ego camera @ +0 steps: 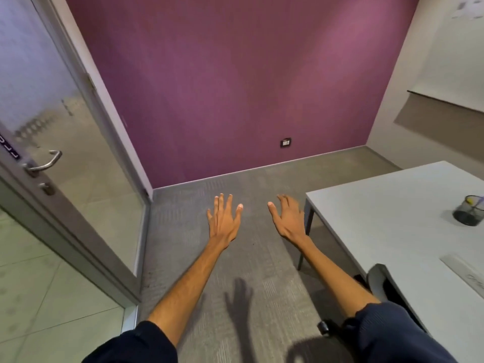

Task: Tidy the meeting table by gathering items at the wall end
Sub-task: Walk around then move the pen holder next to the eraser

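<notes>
The white meeting table (387, 221) fills the right side of the head view, its near corner at mid-right. On it, near the right edge, stands a dark mesh pen holder (467, 214) with pens inside. A flat white strip (465, 271) lies on the table closer to me. My left hand (224, 218) is stretched out over the grey carpet, palm down, fingers spread, holding nothing. My right hand (288, 218) is likewise spread and empty, just left of the table's corner and not touching it.
A purple wall (235, 87) with a socket (285, 142) stands ahead. A glass door (52, 153) with a metal handle stands open on the left. A dark chair (385, 284) is tucked at the table's near edge. Grey carpet (235, 258) lies under my arms.
</notes>
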`<state>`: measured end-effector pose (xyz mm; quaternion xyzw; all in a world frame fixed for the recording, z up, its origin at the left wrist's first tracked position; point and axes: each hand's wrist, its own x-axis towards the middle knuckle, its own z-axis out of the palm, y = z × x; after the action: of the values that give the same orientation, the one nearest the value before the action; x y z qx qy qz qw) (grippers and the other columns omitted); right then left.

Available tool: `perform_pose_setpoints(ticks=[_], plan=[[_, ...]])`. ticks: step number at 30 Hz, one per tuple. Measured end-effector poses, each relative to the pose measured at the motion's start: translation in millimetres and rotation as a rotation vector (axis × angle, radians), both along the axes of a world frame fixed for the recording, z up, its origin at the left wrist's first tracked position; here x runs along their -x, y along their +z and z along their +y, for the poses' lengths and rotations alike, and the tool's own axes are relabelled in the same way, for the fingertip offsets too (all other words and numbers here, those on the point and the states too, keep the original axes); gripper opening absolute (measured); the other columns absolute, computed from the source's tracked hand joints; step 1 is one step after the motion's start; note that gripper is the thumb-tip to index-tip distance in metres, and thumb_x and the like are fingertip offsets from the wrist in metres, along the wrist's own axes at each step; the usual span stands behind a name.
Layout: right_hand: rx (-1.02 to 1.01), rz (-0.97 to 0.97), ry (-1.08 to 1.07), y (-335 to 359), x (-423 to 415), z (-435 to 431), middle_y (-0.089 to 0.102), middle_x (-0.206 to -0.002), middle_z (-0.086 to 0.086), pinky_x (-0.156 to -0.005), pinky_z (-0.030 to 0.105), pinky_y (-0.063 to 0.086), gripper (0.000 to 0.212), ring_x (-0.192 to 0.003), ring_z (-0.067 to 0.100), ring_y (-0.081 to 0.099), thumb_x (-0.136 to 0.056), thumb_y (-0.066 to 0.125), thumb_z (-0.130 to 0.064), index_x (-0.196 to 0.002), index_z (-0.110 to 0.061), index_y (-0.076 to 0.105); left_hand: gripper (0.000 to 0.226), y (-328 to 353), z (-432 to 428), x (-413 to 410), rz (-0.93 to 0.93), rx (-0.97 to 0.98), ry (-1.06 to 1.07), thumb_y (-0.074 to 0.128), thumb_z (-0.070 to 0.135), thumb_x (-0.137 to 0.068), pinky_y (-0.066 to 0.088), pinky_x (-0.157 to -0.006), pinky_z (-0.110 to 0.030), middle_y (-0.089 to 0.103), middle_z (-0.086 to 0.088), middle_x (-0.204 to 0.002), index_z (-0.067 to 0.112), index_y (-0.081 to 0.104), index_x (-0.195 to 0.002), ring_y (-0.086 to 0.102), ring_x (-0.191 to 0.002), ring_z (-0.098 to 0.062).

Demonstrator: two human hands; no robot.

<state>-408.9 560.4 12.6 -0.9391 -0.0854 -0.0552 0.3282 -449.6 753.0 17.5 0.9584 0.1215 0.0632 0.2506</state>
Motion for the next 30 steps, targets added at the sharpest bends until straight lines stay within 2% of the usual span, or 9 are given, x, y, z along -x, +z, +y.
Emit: perform_pose_setpoints(ticks=[5, 12, 20, 24, 30], plan=[[0.052, 0.006, 0.018, -11, -32, 39, 0.023, -0.161, 0.007, -0.119, 0.051, 0.019, 0.058, -0.151, 0.023, 0.016, -0.101, 0.035, -0.052, -0.147, -0.017, 0.040, 0.063, -13, 35, -28, 0.003, 0.008, 0.019, 0.025, 0.052, -0.102, 0.003, -0.124, -0.054, 0.004, -0.006, -0.166, 0.020, 0.017, -0.156, -0.003, -0.154, -0.020], [0.057, 0.064, 0.022, -35, -104, 62, 0.020, -0.163, 0.006, -0.121, 0.053, 0.013, 0.061, -0.152, 0.023, 0.012, -0.101, 0.033, -0.053, -0.151, -0.019, 0.034, 0.065, -46, 51, -95, 0.073, -0.017, 0.001, 0.024, 0.053, -0.102, 0.000, -0.124, -0.053, -0.001, -0.007, -0.166, 0.019, 0.015, -0.157, -0.008, -0.154, -0.020], [0.060, 0.117, -0.012, -53, -252, 56, 0.019, -0.163, 0.006, -0.121, 0.056, 0.014, 0.063, -0.152, 0.023, 0.014, -0.101, 0.032, -0.053, -0.152, -0.017, 0.030, 0.066, -60, 46, -244, 0.103, -0.028, -0.054, 0.024, 0.054, -0.102, 0.001, -0.124, -0.054, 0.002, -0.007, -0.166, 0.019, 0.014, -0.157, -0.007, -0.154, -0.021], [0.083, 0.097, -0.045, -44, -333, 37, 0.021, -0.163, 0.005, -0.122, 0.053, 0.013, 0.063, -0.153, 0.021, 0.013, -0.101, 0.033, -0.052, -0.153, -0.017, 0.029, 0.069, -52, 32, -328, 0.105, -0.035, -0.083, 0.025, 0.056, -0.101, 0.001, -0.124, -0.055, 0.003, -0.006, -0.166, 0.022, 0.006, -0.158, -0.007, -0.154, -0.025], [0.122, 0.066, -0.067, -24, -435, 12, 0.019, -0.164, 0.004, -0.123, 0.047, 0.013, 0.059, -0.153, 0.021, 0.012, -0.102, 0.032, -0.051, -0.154, -0.023, 0.027, 0.066, -38, 14, -435, 0.089, -0.102, -0.184, 0.026, 0.058, -0.100, 0.000, -0.123, -0.057, 0.004, -0.005, -0.166, 0.030, 0.007, -0.157, -0.009, -0.153, -0.029]])
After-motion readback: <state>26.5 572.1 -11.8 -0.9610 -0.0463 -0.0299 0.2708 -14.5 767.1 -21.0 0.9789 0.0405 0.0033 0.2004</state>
